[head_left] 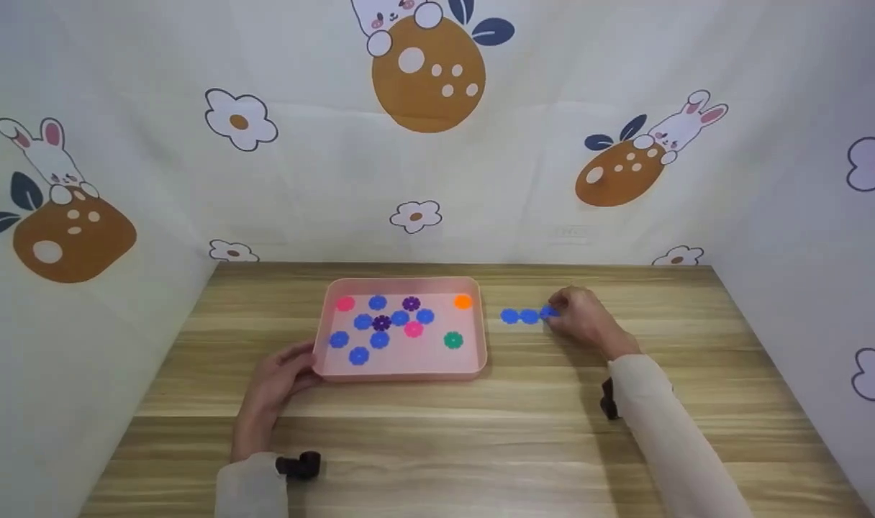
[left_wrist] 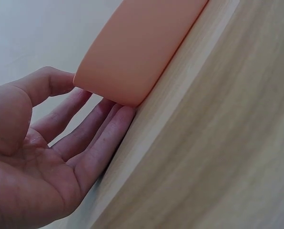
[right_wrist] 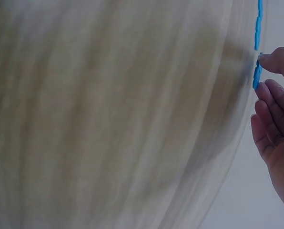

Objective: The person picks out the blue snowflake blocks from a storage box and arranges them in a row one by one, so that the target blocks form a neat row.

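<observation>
Blue flower-shaped pieces (head_left: 529, 316): 3 in a row right of pink tray (head_left: 416, 362), 7 more inside. Pinching the row's rightmost with right hand (head_left: 586, 317). Touching tray's near left corner with left hand (head_left: 275, 385), fingers relaxed. Too faint to read: marks (head_left: 572, 232) on far backdrop (head_left: 495, 165).

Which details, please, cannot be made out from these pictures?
Head view: part of the rightmost blue flower disc, covered by the right hand.
Head view: whether the row of blue flower discs interlocks; the joins are too small.
Left wrist view: the inside of the pink tray, hidden by its outer wall.
Right wrist view: the row's other end, cut off by the top edge.
</observation>
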